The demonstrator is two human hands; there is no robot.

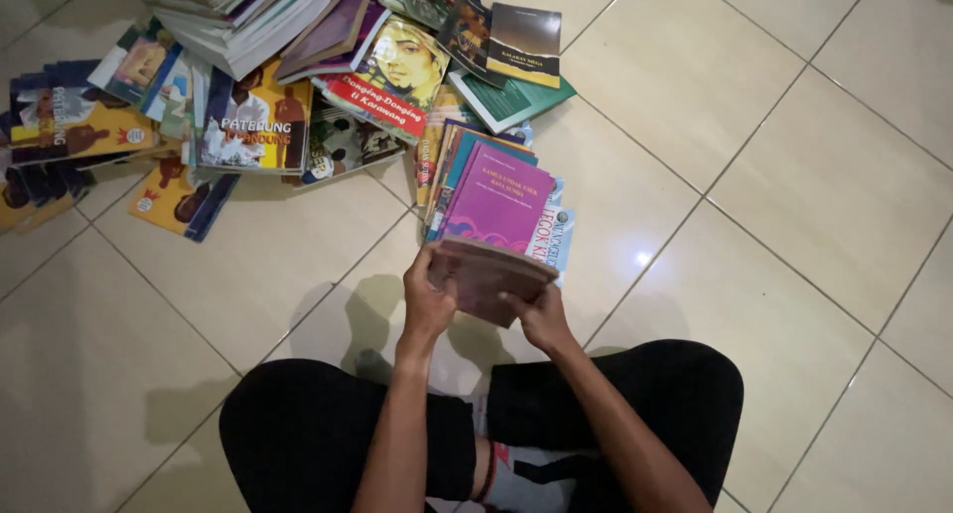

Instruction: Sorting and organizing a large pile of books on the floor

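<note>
I sit cross-legged on the pale tiled floor (794, 175) with my knees in black trousers (318, 434) spread wide, and I hold 1 brown book (488, 275) in front of me, just above the near end of a small stack. My left hand (429, 299) grips the book's left edge, thumb on top and fingers curled underneath. My right hand (541, 319) clasps the near right corner, fingers wrapped over the edge. Both hands are closed on the book, and it sits tilted, with its far edge raised a little toward the stack.

Directly beyond the book lies the stack, topped by a magenta book (499, 200) with pale lettering; a white and blue book (552, 237) pokes out on its right side, and several spines in teal and orange show along its left. Farther off, a green book (511, 101) lies flat, partly under a dark book (524, 41) with a grey cover.

To the far left the floor is littered with more books: 1 with a large face in yellow and green on its cover (397, 71), 1 with a yellow and blue cover showing figures (256, 121), and a yellow one (69, 126) at the left edge. A thick pile of pale-edged volumes (238, 11) rests at the far left, overlapping the scattered ones
</note>
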